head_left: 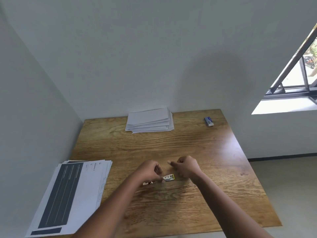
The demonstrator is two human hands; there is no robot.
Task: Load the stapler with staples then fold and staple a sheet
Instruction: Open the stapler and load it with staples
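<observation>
At the middle of a wooden table (197,148), a small staple box (169,177) lies just at four o'clock of the left hand (148,170), whose curled fingers pinch its near end. The right hand (186,166), at two o'clock of the box, is clenched; what it holds cannot be told. Printed sheets (72,194) lie at nine o'clock.

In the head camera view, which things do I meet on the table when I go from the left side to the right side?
Printed sheets with dark blocks → left hand → small stapler → right hand → blue and white box. The white folded stack at the far edge lies above the left hand, so I omit it.
</observation>
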